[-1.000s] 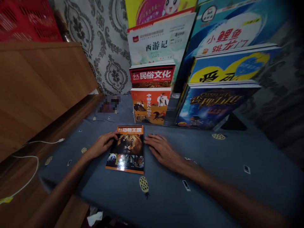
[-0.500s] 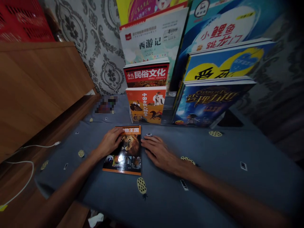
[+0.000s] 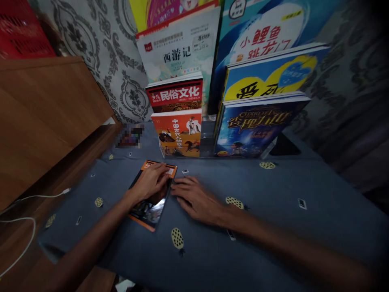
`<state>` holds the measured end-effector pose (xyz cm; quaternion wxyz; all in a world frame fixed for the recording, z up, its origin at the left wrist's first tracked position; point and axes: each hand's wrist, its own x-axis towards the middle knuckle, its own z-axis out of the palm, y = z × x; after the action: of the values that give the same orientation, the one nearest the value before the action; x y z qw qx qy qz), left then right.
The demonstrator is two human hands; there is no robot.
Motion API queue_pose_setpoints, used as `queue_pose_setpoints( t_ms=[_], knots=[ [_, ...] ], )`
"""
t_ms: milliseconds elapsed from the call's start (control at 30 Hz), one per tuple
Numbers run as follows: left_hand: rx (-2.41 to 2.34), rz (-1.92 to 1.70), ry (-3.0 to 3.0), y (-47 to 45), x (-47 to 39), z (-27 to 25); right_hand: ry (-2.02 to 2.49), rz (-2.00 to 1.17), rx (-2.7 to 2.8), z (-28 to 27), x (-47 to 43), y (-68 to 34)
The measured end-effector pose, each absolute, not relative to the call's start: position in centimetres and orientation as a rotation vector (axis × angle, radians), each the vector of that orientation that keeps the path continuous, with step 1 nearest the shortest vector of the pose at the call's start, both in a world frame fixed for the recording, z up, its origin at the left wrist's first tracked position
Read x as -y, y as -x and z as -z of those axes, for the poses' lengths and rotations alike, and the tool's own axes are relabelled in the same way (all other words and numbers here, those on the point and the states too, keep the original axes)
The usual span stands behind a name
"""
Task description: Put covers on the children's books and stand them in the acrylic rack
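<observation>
A thin book (image 3: 152, 211) with a dark, glossy cover and orange edges lies slanted on the grey-blue cloth. My left hand (image 3: 152, 180) rests palm down across its upper part, fingers extended over the cover and hiding most of the picture and title. Just right of the book, my right hand (image 3: 196, 198) lies on the cloth with its fingers stretched out. Its fingertips come close to the book's right edge; whether they touch it, I cannot tell.
Behind the hands, a rack holds an orange book (image 3: 178, 134), a red book (image 3: 178, 95), a pale book (image 3: 179, 50) and blue books (image 3: 255, 125). A wooden cabinet (image 3: 51, 117) stands left, near a white cable (image 3: 27, 239). The patterned tablecloth (image 3: 258, 259) spreads right.
The book has turned clockwise on the cloth under my left hand, which has moved further over its cover. My right hand stays beside it. The camera view has shifted slightly.
</observation>
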<state>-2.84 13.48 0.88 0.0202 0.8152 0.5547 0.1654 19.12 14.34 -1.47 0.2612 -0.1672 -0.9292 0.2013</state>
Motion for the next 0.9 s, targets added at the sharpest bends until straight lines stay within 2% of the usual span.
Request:
queue_pose_setpoints(
  t_ms=[200,567,900],
  knots=[
    [-1.762,-0.433,-2.529,1.9,-12.2,-1.4,0.328,-0.610,2.526,1.6,-13.1,-18.9],
    [-2.105,0.062,-2.538,-1.9,-11.6,-2.4,0.739,-0.911,2.031,2.0,-18.1,-19.1],
    [-2.104,0.064,-2.557,-1.7,-11.7,-2.0,0.697,-1.039,1.937,3.1,-18.5,-18.6]
  ],
)
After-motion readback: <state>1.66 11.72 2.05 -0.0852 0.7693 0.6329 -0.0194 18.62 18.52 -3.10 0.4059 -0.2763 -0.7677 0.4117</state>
